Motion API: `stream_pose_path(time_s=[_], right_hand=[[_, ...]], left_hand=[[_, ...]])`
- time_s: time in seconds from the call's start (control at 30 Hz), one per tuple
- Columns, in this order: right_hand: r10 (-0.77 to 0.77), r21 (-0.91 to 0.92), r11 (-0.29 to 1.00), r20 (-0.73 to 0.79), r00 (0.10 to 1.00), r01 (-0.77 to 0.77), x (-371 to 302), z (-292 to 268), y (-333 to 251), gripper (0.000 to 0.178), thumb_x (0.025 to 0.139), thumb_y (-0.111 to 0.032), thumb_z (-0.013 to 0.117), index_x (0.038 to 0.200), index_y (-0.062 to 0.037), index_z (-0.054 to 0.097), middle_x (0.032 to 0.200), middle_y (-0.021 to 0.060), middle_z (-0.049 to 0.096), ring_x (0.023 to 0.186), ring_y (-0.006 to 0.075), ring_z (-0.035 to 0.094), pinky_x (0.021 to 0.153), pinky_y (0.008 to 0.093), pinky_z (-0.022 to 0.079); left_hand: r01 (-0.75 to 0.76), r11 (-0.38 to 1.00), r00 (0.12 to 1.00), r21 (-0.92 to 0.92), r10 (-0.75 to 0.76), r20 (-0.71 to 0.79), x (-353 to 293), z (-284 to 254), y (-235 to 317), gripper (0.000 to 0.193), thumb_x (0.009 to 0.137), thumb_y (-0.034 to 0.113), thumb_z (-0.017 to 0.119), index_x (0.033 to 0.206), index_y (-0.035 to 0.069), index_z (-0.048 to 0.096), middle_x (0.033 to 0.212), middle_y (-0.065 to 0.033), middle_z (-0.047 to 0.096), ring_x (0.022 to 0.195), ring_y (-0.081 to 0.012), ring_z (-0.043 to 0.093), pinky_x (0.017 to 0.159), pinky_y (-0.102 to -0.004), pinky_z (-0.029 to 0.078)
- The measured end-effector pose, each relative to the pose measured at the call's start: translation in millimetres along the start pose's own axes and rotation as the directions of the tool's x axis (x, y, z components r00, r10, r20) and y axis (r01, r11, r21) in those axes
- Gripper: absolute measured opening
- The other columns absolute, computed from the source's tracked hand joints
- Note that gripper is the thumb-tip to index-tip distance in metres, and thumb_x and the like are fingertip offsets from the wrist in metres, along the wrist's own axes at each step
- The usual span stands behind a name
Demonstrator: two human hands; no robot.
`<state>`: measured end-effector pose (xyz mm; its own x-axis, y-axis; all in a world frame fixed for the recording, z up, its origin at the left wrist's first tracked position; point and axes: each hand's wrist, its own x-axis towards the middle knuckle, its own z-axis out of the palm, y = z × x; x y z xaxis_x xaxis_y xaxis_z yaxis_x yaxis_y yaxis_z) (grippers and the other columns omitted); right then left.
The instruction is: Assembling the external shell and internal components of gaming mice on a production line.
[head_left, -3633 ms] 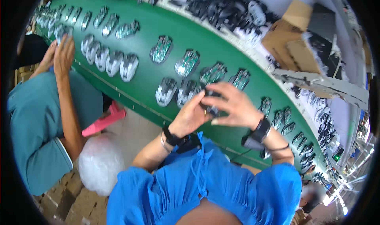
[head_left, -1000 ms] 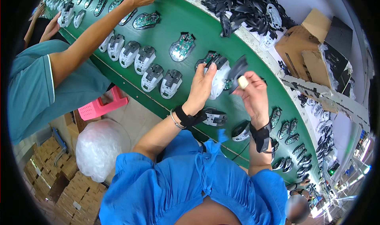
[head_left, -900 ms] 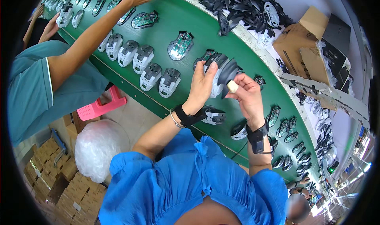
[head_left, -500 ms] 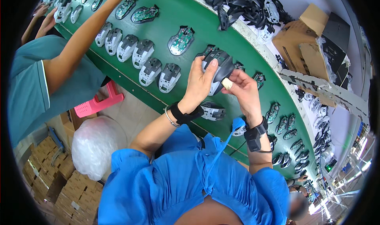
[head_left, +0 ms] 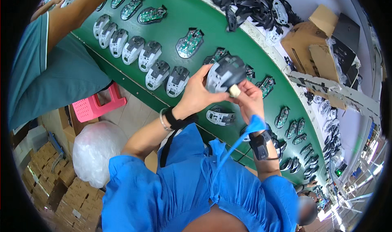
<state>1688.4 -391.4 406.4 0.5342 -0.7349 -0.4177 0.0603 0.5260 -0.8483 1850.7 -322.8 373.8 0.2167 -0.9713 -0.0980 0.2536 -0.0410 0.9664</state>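
Holding: left hand (head_left: 195, 97) grips a grey mouse shell (head_left: 224, 73) from below and behind, fingers wrapped round its edge, the shell lifted clear above the table (head_left: 171, 27).
Right hand: right hand (head_left: 250, 101) pinches a small cream-coloured round part (head_left: 234, 90) between its fingertips, pressed right against the lower rim of the shell.
Where the shell sits: up in the air between both hands, over the near edge of the green table, slightly blurred.
Wrists: a dark strap (head_left: 173, 119) on the left wrist, a dark watch-like band (head_left: 258, 144) on the right, and a blue cord (head_left: 239, 140) running down from the right hand to the blue garment.
Just below the hands: one open grey mouse base (head_left: 220, 117) lies on the table, near the right hand.
Left of the hands: a row of grey mouse bases (head_left: 139, 56) lines the near side of the table, close together.
Farther out: green circuit boards (head_left: 190, 42) lie singly along the middle of the table; a heap of black parts (head_left: 249, 3) sits at the far edge, cardboard boxes (head_left: 310, 36) beside it.
Neighbour: a person in a teal shirt (head_left: 49, 76) reaches an arm across the table at upper left.
Floor: a pink stool (head_left: 96, 105) and a clear plastic bag (head_left: 96, 148) stand left of the person.
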Motion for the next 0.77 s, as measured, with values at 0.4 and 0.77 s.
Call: stream_pose_path(time_s=[0.4,0.77], right_hand=[[-0.331,-0.428,0.625,0.612,0.718,0.653,-118.9,33.1,-63.2,0.071,0.059,-0.023,0.09,0.118,-0.0031,0.057,0.113,0.0138,0.063,0.107,0.0325,0.059,0.093,0.0415,0.047],[0.029,-0.74,0.647,0.264,0.964,0.183,22.9,-63.0,-26.6,0.071,0.069,-0.022,0.081,0.132,-0.006,0.052,0.137,0.0151,0.05,0.123,0.0254,0.051,0.106,0.0365,0.038]], left_hand=[[-0.472,0.865,0.851,0.172,0.396,0.343,-119.0,16.3,75.7,0.066,0.063,0.024,0.082,0.119,-0.001,0.058,0.11,-0.0178,0.062,0.1,-0.0329,0.061,0.086,-0.0393,0.049],[-0.093,0.677,0.996,0.73,0.059,0.071,-60.6,8.0,-40.0,0.069,0.057,0.02,0.088,0.119,0.007,0.061,0.134,-0.0146,0.047,0.125,-0.031,0.042,0.103,-0.0411,0.036]])
